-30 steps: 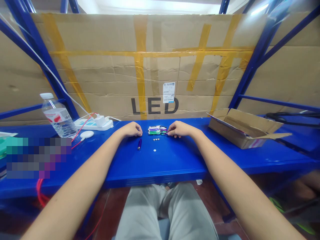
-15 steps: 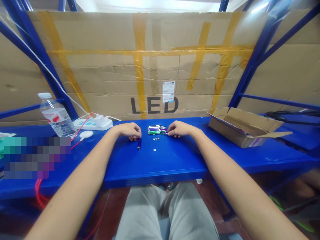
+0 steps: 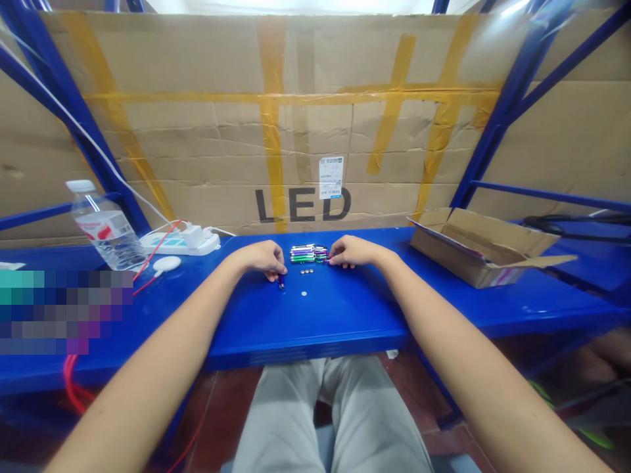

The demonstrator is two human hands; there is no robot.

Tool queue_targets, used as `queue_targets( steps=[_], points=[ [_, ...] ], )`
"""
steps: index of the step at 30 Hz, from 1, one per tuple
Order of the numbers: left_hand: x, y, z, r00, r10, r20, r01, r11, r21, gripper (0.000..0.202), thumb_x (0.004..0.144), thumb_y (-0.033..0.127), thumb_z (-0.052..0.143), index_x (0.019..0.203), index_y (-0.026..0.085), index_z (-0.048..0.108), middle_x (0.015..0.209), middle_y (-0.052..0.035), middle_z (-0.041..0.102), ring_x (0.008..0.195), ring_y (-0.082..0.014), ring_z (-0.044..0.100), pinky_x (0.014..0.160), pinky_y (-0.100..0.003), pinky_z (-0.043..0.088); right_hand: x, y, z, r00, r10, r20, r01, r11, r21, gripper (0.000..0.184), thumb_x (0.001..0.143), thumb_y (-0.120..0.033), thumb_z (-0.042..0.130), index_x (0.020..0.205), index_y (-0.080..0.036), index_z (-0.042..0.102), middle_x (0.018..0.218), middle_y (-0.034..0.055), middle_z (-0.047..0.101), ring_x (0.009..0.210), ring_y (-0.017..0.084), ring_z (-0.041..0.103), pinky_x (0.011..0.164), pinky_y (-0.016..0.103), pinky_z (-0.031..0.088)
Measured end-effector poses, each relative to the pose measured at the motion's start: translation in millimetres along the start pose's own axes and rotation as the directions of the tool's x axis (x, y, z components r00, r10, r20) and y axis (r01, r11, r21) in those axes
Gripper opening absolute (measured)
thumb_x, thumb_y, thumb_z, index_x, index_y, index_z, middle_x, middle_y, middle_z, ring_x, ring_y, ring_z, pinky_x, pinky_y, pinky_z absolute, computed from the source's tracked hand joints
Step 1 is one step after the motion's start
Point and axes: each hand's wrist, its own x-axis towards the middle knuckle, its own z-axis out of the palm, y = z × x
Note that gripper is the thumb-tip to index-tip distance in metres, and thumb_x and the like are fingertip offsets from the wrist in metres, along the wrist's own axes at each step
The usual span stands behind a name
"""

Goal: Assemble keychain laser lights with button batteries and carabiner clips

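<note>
Seated person at a blue tabletop point(image 3: 345, 315), head view. The purple penlight point(image 3: 281, 283) lies on the tabletop just left of centre, lengthwise towards the viewer. Its far end is under the fingertips of the left hand point(image 3: 260, 257), which are curled narrow and pinched onto it. Whether the penlight is lifted off the surface cannot be told.

The right hand point(image 3: 351, 251) rests just right of centre, fingers curled. Its fingertips touch the right end of a pile of penlights point(image 3: 306, 253), green, purple and silver, that lies between the two hands. It cannot be told whether this hand grips one of them.

Just in front of the pile lies a short row of button cells point(image 3: 308, 270). A single button cell point(image 3: 304, 293) lies nearer the viewer, beside the purple penlight.

To the left stand a power strip point(image 3: 180, 244) and a water bottle point(image 3: 106, 226), well apart from the hands. To the right lies an open cardboard box point(image 3: 486, 246). A taped cardboard sheet point(image 3: 305, 131) marked "LED" stands upright behind the tabletop.
</note>
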Motion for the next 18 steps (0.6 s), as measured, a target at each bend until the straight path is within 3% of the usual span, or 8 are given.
queue_targets(
  steps=[7,12,18],
  points=[
    [-1.5,9.7,8.2,0.998,0.012,-0.057,-0.011,1.000,0.022,0.012,0.066,0.022,0.075,0.071,0.016,0.065,0.061,-0.0043,0.070,0.055,-0.0186,0.067,0.060,-0.029,0.053,-2.2,-4.4,-0.2,1.000,0.024,-0.007,-0.024,1.000,0.005,0.023,0.080,-0.031,0.073,0.096,-0.014,0.073,0.073,0.0055,0.069,0.058,0.013,0.060,0.053,0.024,0.048],
    [3.1,7.7,11.1,0.988,0.013,-0.155,-0.010,1.000,0.020,0.006,0.071,0.017,0.068,0.067,0.017,0.063,0.052,-0.0014,0.065,0.047,-0.0164,0.063,0.057,-0.028,0.052,-0.1,-0.9,0.2,1.000,0.019,-0.007,-0.019,1.000,-0.004,0.023,0.080,-0.032,0.073,0.097,-0.015,0.073,0.073,0.0052,0.069,0.058,0.012,0.060,0.052,0.022,0.047],
    [2.2,5.1,7.4,0.992,-0.001,-0.130,-0.003,1.000,-0.031,0.004,0.067,0.012,0.066,0.065,0.016,0.066,0.056,-0.0025,0.067,0.052,-0.0153,0.064,0.061,-0.027,0.053,1.5,0.7,0.9,1.000,0.012,-0.002,-0.012,1.000,0.003,0.021,0.082,-0.030,0.070,0.097,-0.015,0.072,0.075,0.0054,0.069,0.058,0.013,0.061,0.051,0.023,0.048]
  ],
)
